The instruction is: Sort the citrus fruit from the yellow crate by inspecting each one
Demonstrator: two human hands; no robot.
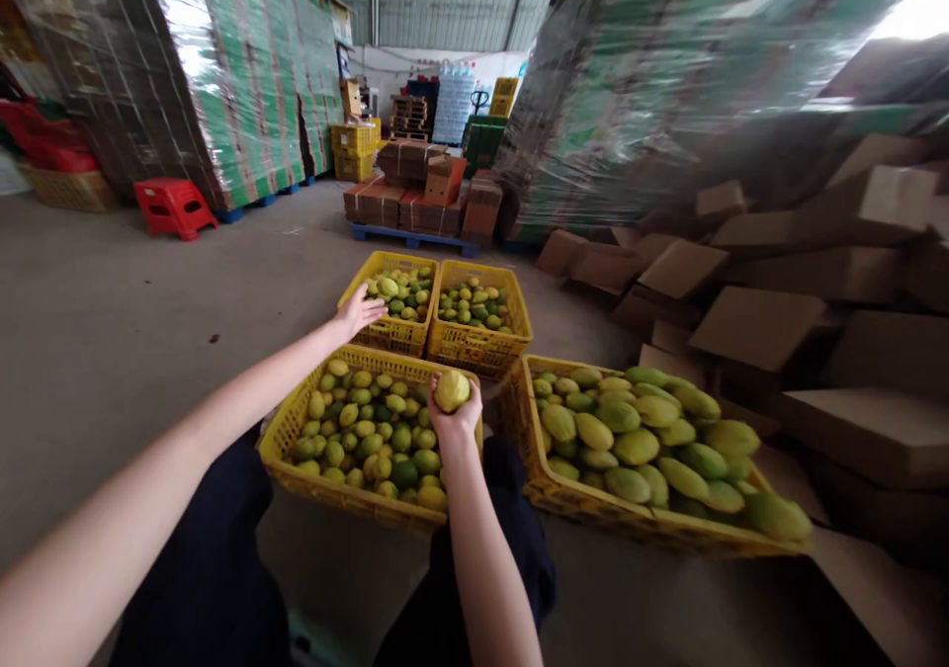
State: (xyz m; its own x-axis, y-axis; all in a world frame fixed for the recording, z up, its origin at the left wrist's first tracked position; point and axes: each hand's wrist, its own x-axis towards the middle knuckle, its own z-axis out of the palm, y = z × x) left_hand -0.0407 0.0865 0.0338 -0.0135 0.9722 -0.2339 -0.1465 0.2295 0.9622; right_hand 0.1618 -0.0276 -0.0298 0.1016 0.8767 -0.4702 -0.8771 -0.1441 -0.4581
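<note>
My right hand (456,420) is wrapped around a pale yellow lemon (452,389), above the right side of the near yellow crate (278,440). That crate is full of yellow and green lemons (367,425). My left hand (360,313) reaches forward with its fingers stretched out, at the edge of the far left crate (400,335). A larger-looking yellow-green lemon (387,288) shows just past its fingertips. Whether it lies on the other fruit or is in the air, I cannot tell.
Beside the far left crate stands another yellow crate (481,346) of lemons. A crate (593,504) heaped with larger yellow-green fruit is on the right. Cardboard boxes (763,326) pile up there. Farther off are a red stool (174,208), boxes on a blue pallet (415,239) and wrapped stacks (244,84).
</note>
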